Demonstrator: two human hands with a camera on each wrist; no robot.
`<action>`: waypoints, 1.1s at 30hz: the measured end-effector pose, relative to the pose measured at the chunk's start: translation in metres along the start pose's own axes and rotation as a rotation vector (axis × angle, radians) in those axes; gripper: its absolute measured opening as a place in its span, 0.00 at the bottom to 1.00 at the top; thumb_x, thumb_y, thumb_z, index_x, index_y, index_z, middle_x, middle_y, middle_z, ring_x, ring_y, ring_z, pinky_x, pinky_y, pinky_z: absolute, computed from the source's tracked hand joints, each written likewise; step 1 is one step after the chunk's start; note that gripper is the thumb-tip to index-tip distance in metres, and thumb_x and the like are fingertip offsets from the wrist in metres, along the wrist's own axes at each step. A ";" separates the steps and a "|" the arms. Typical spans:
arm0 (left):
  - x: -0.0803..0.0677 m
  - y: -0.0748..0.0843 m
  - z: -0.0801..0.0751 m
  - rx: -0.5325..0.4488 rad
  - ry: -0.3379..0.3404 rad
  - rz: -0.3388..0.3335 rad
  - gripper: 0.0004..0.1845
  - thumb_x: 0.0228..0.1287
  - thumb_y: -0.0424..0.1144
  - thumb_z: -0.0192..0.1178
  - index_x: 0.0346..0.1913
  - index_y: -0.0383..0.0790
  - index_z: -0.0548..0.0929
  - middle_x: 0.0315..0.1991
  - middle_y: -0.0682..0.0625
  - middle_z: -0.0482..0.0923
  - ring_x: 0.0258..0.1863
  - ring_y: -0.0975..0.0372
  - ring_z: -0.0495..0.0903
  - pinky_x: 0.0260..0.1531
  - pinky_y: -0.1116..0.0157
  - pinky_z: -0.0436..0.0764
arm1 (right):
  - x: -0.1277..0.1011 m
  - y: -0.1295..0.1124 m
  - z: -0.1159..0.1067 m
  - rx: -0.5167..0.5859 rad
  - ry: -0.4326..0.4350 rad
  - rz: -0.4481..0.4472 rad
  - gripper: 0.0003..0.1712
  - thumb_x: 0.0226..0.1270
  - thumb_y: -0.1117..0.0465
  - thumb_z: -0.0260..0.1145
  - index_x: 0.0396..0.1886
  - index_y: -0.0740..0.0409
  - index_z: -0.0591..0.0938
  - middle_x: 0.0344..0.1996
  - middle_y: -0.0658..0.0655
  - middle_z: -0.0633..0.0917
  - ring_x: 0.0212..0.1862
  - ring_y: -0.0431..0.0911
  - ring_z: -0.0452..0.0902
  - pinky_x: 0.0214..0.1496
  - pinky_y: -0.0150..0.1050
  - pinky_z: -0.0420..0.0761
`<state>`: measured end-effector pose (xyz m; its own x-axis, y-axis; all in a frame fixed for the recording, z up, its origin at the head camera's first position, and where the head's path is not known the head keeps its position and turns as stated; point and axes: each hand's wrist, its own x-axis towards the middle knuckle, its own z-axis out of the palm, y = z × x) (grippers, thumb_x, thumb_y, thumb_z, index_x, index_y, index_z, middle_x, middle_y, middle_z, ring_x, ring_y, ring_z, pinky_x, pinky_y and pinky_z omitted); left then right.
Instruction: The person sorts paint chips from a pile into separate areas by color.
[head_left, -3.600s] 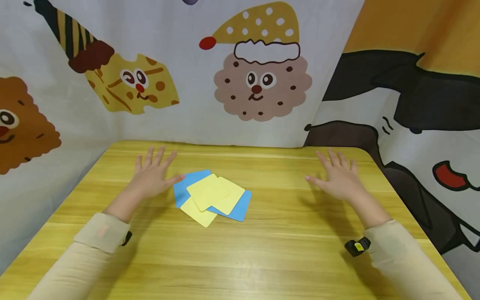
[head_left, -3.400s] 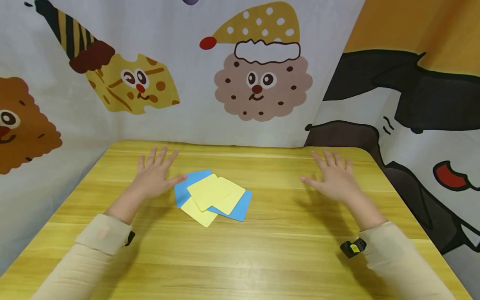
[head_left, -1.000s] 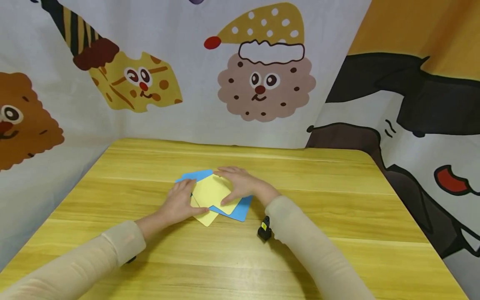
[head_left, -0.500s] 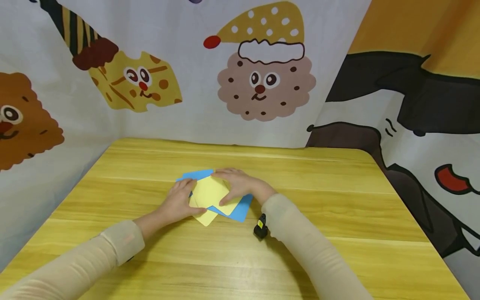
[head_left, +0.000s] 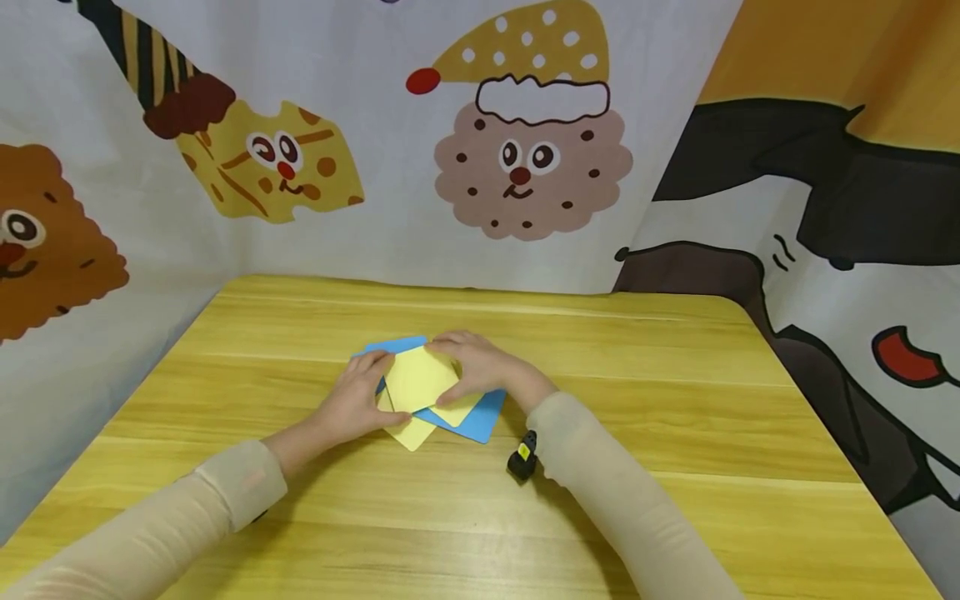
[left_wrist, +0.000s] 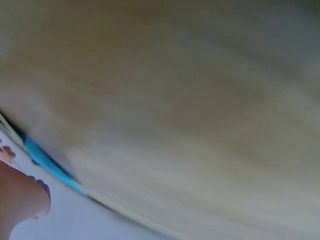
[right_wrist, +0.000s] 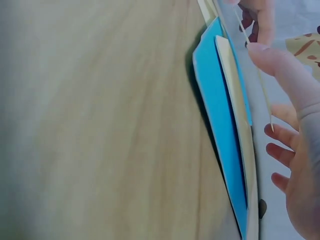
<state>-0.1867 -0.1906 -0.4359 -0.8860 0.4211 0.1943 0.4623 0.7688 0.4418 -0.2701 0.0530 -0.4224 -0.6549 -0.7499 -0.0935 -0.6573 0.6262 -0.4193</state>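
A square yellow card (head_left: 420,379) is held slightly above a loose pile, seen edge-on in the right wrist view. My left hand (head_left: 348,408) grips its left edge between thumb and fingers. On the opposite side, my right hand (head_left: 480,367) holds it the same way, thumb (right_wrist: 280,65) on the near edge. Beneath it lie a blue card (head_left: 480,421), another blue card (head_left: 397,344) at the upper left, and more yellow cards, one poking out at the front (head_left: 412,435) and one at the right (head_left: 457,411). The hands cover parts of the pile.
The pile lies on a wood-grain table (head_left: 600,517), left of its middle. Behind it hangs a white curtain (head_left: 397,250) with cartoon biscuits, meeting the table's back edge. A small black camera (head_left: 522,457) sits at my right wrist.
Both hands, spread apart with fingers extended at first, have come inward over the pile and taken hold of the top yellow card. It is now raised a little off the others.
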 end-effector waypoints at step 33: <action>0.048 0.060 -0.022 -0.024 -0.061 0.158 0.52 0.46 0.57 0.72 0.69 0.29 0.64 0.68 0.42 0.60 0.66 0.49 0.55 0.61 0.46 0.61 | -0.086 0.006 -0.034 -0.039 0.300 0.047 0.58 0.44 0.33 0.73 0.73 0.52 0.64 0.69 0.55 0.63 0.69 0.54 0.55 0.65 0.58 0.59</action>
<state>-0.2024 -0.1347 -0.3805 -0.7979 0.5650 0.2101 0.5944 0.6791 0.4307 -0.2303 0.1280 -0.3862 -0.7620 -0.6272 0.1612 -0.6337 0.6708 -0.3854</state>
